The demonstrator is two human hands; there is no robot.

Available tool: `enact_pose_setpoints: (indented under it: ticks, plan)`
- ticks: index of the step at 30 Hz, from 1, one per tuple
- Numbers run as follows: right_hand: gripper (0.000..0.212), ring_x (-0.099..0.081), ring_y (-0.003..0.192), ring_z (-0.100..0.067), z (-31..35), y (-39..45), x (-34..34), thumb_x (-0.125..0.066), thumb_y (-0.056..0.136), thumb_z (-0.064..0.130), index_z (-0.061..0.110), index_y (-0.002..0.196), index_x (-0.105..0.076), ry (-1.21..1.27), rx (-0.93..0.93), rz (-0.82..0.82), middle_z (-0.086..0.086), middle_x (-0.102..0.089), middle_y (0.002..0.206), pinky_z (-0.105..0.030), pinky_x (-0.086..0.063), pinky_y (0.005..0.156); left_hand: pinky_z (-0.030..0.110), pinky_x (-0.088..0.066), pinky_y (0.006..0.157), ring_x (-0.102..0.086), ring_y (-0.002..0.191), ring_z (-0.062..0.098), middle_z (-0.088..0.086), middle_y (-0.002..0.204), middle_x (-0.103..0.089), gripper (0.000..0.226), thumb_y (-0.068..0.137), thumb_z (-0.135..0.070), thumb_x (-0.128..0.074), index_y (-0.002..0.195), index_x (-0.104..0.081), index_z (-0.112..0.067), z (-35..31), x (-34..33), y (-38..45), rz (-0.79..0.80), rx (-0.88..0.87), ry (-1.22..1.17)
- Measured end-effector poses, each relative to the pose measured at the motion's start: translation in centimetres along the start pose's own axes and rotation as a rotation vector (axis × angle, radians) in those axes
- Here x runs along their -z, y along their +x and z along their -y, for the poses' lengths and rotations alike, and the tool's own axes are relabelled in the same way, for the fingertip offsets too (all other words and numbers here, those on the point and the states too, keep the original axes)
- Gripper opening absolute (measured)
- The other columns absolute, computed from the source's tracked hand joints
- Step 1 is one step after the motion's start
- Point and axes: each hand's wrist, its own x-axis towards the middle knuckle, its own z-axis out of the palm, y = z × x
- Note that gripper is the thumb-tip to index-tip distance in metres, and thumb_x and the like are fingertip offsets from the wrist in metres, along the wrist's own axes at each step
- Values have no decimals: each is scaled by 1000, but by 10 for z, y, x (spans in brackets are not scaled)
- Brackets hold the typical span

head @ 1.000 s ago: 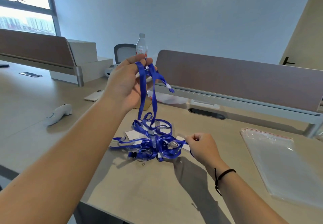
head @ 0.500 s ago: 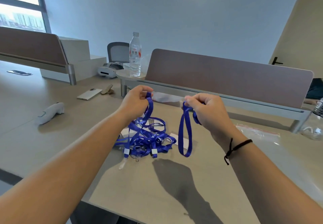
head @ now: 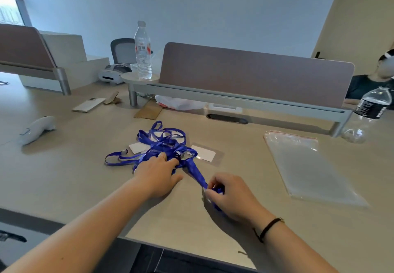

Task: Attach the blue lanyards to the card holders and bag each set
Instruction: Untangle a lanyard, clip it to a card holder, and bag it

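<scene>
1. The right hand [head: 231, 196] is closest, low on the counter [head: 85, 176]. Its grip is curled tight around one end of a blue lanyard [head: 197, 173], which runs from that hand up to the pile.
2. The left hand [head: 156, 171] lies just beside it, to the left. Its fingers are straight and loose, and the fingertips press down on the near edge of the tangled blue lanyards [head: 164, 142].
3. The tangle sits in a heap in the middle of the counter. One loop sticks out to the left.
4. A clear card holder [head: 204, 154] with a white card in it lies flat, touching the right side of the heap. More holders are partly hidden under the straps.
5. A stack of clear bags [head: 307, 166] lies well to the right.
6. A white handheld device [head: 36, 129] rests far to the left.
7. At the back stands a water bottle [head: 143, 51] on a small round shelf, next to a brown divider [head: 255, 74].
</scene>
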Motion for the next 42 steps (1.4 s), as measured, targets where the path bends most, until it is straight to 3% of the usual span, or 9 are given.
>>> enact_pose_setpoints:
  ticks: [3,10,15,18,20,24,30,33,42]
  plan:
    - [12,-48,80,-3,-12,-8,-14,-63,89,44,33,91,-63,-162,132,-6,18,-52,86,-23,-39,70,43,-52,95,-49,127,26,6,142,-48,47,103,-50,-37,146,-41,-31,5,-7,10,-58,46,-61]
    - [44,-50,101,0,-15,-16,-5,-45,90,68,38,114,-66,-259,261,-50,24,-61,110,-23,-42,88,46,-47,106,-45,134,27,6,147,-48,46,105,-38,-39,150,-37,-27,29,-5,49,-69,75,-96]
    - [27,-55,91,0,-27,19,18,-51,96,49,31,104,-70,-74,113,-279,21,-65,100,-22,-44,76,39,-57,80,-58,115,22,3,131,-58,34,103,-37,-44,133,-55,-26,15,9,53,-305,146,-46]
    - [25,-55,99,-2,-40,65,16,-50,99,43,33,117,-65,-76,-55,-143,18,-63,114,-23,-45,81,27,-52,67,-60,95,11,-7,112,-64,27,102,-38,-46,116,-66,-27,-4,10,53,-456,-12,-100]
    - [34,-54,107,-7,-47,91,11,-48,100,43,33,130,-58,-105,-103,-10,14,-60,126,-28,-46,86,27,-56,81,-60,100,8,-10,117,-64,28,102,-38,-46,121,-65,-30,-15,9,59,-310,-163,-201]
    - [35,-48,129,-20,-51,108,7,-45,104,37,25,134,-58,-220,-90,105,1,-55,141,-39,-39,108,34,-40,113,-45,138,12,-8,152,-47,41,106,-37,-43,146,-48,-29,-31,3,65,12,-273,-290]
    - [37,-41,134,-13,-63,79,13,-46,103,41,33,138,-55,-190,-53,129,9,-47,149,-38,-25,116,28,-51,96,-60,109,8,-9,119,-69,30,102,-37,-50,127,-66,-30,-40,-1,48,-61,-312,-266]
    - [40,-35,141,-9,-68,58,15,-47,102,46,40,141,-49,-171,-70,163,15,-37,156,-42,-14,123,31,-52,94,-59,104,7,-13,114,-70,26,100,-36,-55,119,-72,-32,-48,-7,34,-108,-317,-309]
    - [41,-28,144,-2,-64,-18,17,-40,104,47,41,145,-44,-182,-47,114,20,-34,157,-33,-10,122,28,-51,90,-53,98,3,-17,105,-65,23,100,-36,-54,112,-74,-33,-74,-23,-20,-180,-280,-427]
